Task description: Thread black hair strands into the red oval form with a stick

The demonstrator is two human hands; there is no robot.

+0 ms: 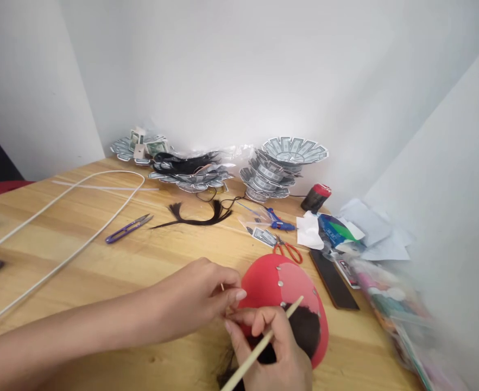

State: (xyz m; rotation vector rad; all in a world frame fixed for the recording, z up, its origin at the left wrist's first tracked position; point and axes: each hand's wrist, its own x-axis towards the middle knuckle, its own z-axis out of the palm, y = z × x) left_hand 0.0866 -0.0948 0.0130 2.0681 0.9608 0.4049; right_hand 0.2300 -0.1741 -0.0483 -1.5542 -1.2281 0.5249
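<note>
Red dome (pixel 272 293) sits on the near part of the desk (pixel 113 266), its long axis slanting from near right to far left, rounded end pointing away from the person. Over its near-left side, the right hand (pixel 280 358) grips a pale stick (pixel 247 361) that points away and rightward. Beside it, the left hand (pixel 202 293) has thumb and forefinger closed together; whatever is between them is too small to tell. Beyond lie red-handled scissors (pixel 283 245), a blue glue gun (pixel 281 221), then stacked banknote-patterned bowls (pixel 269 174).
</note>
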